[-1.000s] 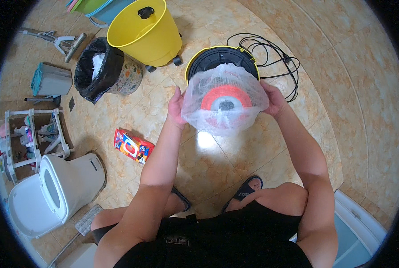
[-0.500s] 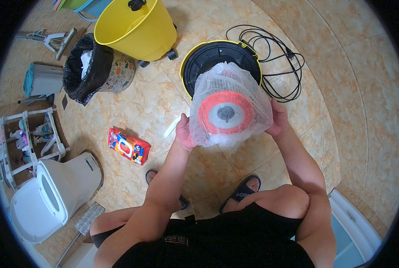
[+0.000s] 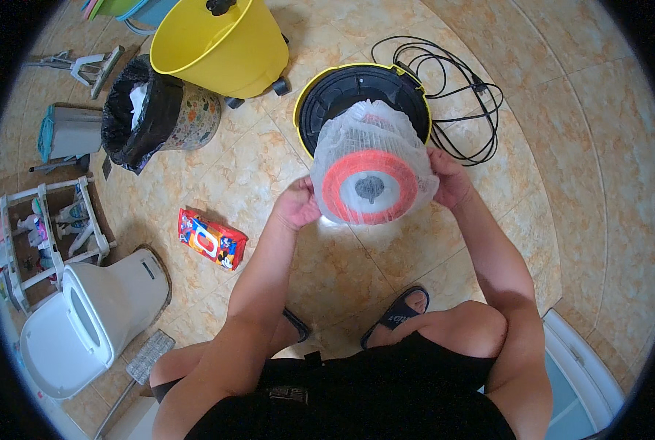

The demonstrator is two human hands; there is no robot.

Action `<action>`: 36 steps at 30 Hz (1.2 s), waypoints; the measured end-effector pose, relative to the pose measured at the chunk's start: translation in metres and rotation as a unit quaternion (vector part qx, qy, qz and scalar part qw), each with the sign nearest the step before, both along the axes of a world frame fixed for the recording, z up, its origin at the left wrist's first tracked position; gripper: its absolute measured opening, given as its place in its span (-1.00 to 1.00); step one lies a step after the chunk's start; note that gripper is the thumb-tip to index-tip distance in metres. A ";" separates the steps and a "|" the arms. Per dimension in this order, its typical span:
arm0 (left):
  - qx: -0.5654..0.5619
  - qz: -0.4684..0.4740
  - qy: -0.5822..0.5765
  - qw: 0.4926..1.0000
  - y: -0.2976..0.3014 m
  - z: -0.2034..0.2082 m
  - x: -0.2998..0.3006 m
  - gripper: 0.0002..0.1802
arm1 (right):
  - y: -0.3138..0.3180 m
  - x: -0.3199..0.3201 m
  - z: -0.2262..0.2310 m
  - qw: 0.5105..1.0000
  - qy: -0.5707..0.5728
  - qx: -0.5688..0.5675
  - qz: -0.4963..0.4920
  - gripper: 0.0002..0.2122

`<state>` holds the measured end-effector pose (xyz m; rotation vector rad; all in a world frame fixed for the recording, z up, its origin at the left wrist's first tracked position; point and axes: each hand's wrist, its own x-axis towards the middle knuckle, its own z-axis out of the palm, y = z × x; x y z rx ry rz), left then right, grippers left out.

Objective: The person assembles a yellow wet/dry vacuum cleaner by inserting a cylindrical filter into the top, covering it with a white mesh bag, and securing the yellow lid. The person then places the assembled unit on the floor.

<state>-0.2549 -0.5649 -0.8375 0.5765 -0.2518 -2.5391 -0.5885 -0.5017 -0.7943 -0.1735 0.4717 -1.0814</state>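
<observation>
A white mesh filter cover [image 3: 377, 130] is drawn over the filter of an upturned drum vacuum head [image 3: 320, 110], which has a black inside and a yellow rim. Through the mesh show a red ring and a grey centre. On the left side of the cover, my left hand [image 3: 298, 203] pinches its edge with bent fingers. Across from it, my right hand [image 3: 451, 180] grips the edge on the right side. Parts of the fingertips of both hands are hidden by the cloth.
A black power cable [image 3: 481, 110] lies coiled at the right of the head. A yellow drum [image 3: 247, 51] on casters and a bin [image 3: 195, 121] with a black bag stand far left. Nearer are a red wipes pack [image 3: 211, 238], a toilet [image 3: 118, 301] and a white rack [image 3: 45, 235].
The mesh cover has gone from loose and baggy to close around the filter. Its lower edge has drawn up, and both hands have moved slightly away from me.
</observation>
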 end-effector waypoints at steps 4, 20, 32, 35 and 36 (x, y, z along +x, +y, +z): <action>0.164 -0.014 0.017 0.986 0.032 0.026 -0.019 -0.29 | 0.025 0.006 -0.017 0.994 -0.101 0.048 0.013 -0.43; -0.046 -0.039 0.004 0.998 -0.056 0.037 -0.006 -0.59 | -0.034 -0.016 0.027 0.983 0.174 -0.057 0.028 -0.70; -0.150 -0.027 -0.086 0.985 -0.116 0.098 -0.046 -0.77 | -0.095 0.008 0.066 0.935 0.327 -0.094 -0.096 -0.91; -0.157 -0.001 -0.224 0.962 -0.117 0.087 -0.053 -0.88 | -0.096 0.013 0.049 0.858 0.492 -0.091 -0.116 -0.94; -0.159 0.000 -0.263 0.952 -0.111 0.071 -0.052 -0.89 | -0.095 0.013 0.038 0.816 0.559 -0.091 -0.115 -0.95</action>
